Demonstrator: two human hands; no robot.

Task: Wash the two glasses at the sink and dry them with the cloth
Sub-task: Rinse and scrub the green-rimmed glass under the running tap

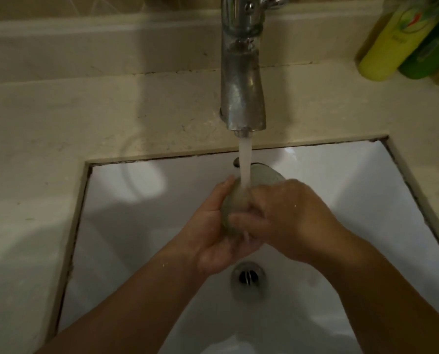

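Two hands [251,221] gripping glass [235,200], water [245,159] running

1. I see two bare forearms coming in from the bottom edge, with no sleeve, cuff or fabric on either one within the view.
2. My left hand [214,226] is bare: no glove, ring or band that I can make out. Its skin glistens wet.
3. My right hand [287,221] is bare as well, with small bright water droplets on its back and knuckles.
4. Both wrists show no watch or bracelet; a few droplets speckle the left forearm.
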